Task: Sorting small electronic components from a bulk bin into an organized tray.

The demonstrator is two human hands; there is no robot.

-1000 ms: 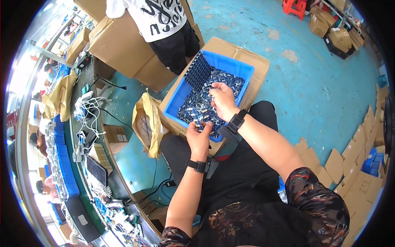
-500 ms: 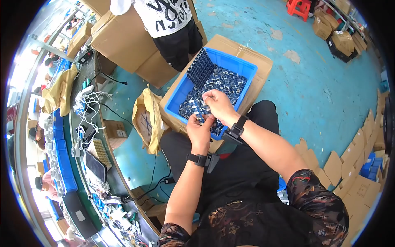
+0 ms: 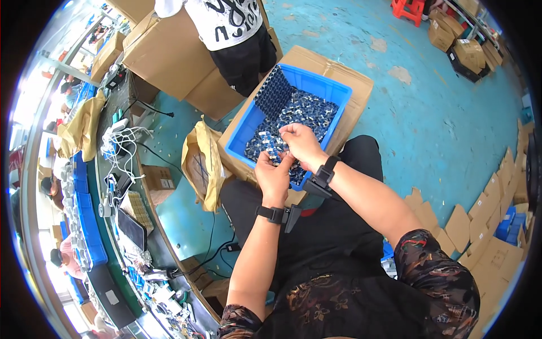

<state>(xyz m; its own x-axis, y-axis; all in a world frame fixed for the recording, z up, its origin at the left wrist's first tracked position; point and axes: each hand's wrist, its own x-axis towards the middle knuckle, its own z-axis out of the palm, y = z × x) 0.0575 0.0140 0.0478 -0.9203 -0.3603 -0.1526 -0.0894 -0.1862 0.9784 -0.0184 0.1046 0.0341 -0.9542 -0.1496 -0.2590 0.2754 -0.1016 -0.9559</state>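
A blue plastic bin [image 3: 243, 133] full of small blue circuit boards [image 3: 307, 113] stands in front of me on a cardboard box. A larger dark-blue panel of boards [image 3: 273, 91] leans against its far left corner. Over the bin's near part, my left hand [image 3: 273, 176] is closed on a short strip of blue circuit boards [image 3: 267, 142], pinched between thumb and fingers with the strip pointing away from me. Close on its right, my right hand [image 3: 303, 146] is closed in a pinch by the strip. Whatever sits between its fingertips is too small to make out.
Under the bin is a cardboard box [image 3: 357, 93]. A yellow sack [image 3: 197, 164] stands left of it. Further left runs a workbench cluttered with white cables [image 3: 121, 138] and a tablet-like device [image 3: 131, 229]. A person [image 3: 240, 51] stands beyond the bin. Flattened cardboard [image 3: 483, 231] lies at right.
The strip in my left hand now shows more plainly, extending up and away from the fingers. Both hands stay nearly in place, my right hand having shifted very slightly.
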